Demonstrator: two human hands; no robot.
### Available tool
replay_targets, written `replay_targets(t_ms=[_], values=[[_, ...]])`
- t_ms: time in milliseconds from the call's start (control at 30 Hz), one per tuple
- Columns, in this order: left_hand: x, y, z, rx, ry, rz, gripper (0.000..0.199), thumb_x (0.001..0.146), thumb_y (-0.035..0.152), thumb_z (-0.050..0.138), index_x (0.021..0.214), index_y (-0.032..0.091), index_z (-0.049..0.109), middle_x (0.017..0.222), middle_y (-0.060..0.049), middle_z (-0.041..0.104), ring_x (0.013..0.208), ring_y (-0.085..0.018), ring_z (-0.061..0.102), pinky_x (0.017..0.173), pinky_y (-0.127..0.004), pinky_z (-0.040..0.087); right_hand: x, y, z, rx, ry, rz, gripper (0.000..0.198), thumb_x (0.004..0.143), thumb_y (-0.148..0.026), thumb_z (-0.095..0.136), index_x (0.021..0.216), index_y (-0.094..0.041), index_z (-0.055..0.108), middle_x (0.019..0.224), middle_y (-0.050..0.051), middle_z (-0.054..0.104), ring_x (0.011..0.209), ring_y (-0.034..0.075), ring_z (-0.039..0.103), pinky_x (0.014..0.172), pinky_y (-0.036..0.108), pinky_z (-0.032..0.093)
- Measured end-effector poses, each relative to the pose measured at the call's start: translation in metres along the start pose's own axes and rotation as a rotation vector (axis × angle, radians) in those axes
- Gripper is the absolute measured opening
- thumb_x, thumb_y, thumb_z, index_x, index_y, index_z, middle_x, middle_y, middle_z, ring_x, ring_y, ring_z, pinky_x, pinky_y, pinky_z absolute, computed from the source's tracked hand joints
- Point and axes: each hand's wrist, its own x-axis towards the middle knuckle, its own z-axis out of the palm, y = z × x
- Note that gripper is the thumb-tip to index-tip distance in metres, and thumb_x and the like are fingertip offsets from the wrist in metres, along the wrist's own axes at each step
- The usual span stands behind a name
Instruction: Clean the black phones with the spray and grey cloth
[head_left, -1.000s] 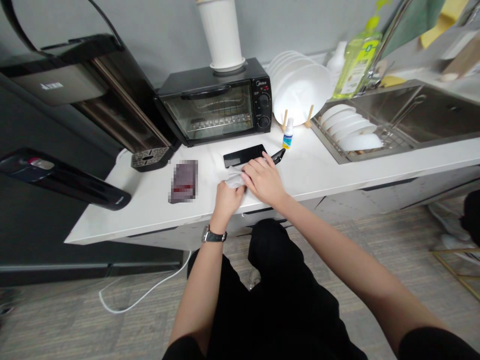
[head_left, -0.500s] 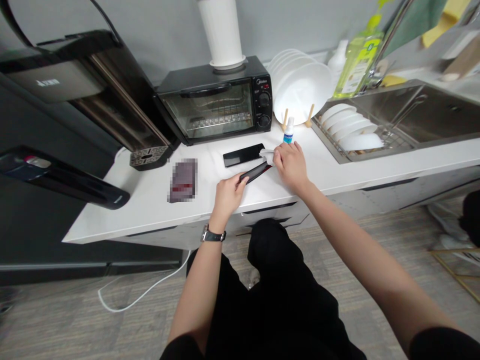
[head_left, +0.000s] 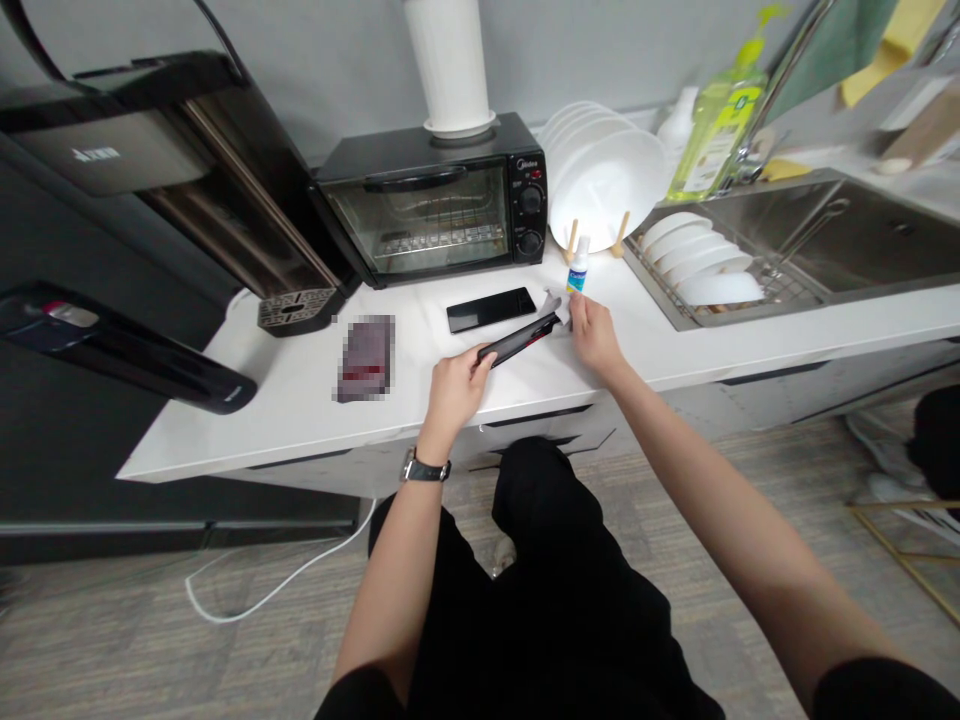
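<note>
My left hand (head_left: 457, 387) is closed around the near end of a long, slim black object with a small red mark (head_left: 520, 340); I cannot make out its kind. It slants up to the right above the counter. My right hand (head_left: 592, 335) pinches a crumpled white tissue (head_left: 556, 303) against the object's far end. Just behind my right fingers stands a small white spray bottle (head_left: 577, 270) with a blue label. Flat on the counter beyond the slim object lies a black phone-like slab (head_left: 491, 310). A pixelated dark item (head_left: 366, 358) lies to the left.
A toaster oven (head_left: 435, 215) backs the white counter (head_left: 420, 400), with a tall drink machine (head_left: 202, 190) on its left. Racked white plates (head_left: 604, 190), a green soap bottle (head_left: 720, 125) and a steel sink (head_left: 862, 225) with dishes are at right. A white cable (head_left: 285, 585) trails on the floor.
My right hand has moved slightly right and down along the slim object toward its far tip, with the tissue. More of the object and the spray bottle's label now show.
</note>
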Motion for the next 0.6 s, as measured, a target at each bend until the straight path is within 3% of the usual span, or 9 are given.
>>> replay_targets(t_ms=[300,500,600], values=[[0.002,0.0,0.001,-0.008,0.003,-0.023,0.031,0.105,0.038,0.056,0.105,0.017,0.079,0.069,-0.003,0.07,0.062,-0.018,0.061,0.061,-0.026,0.036,-0.001,-0.001,0.005,-0.068,0.009,0.081,0.054,0.107,-0.059,0.021,0.069,-0.027,0.044,0.063,0.005,0.053,0.061,0.022,0.05,0.066,0.036,0.035],[0.002,0.002,0.0,-0.018,-0.015,-0.049,0.029,0.106,0.035,0.057,0.112,0.016,0.078,0.071,-0.003,0.071,0.064,-0.018,0.063,0.064,-0.026,0.038,-0.005,-0.013,0.009,0.194,0.116,0.056,0.064,0.102,-0.078,0.016,0.074,-0.027,0.043,0.064,0.001,0.052,0.063,0.019,0.051,0.064,0.033,0.038],[0.002,0.002,-0.001,-0.025,-0.024,-0.057,0.029,0.105,0.035,0.057,0.113,0.016,0.078,0.073,-0.004,0.073,0.066,-0.019,0.065,0.065,-0.027,0.04,-0.006,-0.022,0.01,0.252,0.128,0.003,0.062,0.104,-0.075,0.021,0.077,-0.026,0.047,0.071,0.002,0.057,0.071,0.02,0.056,0.071,0.034,0.044]])
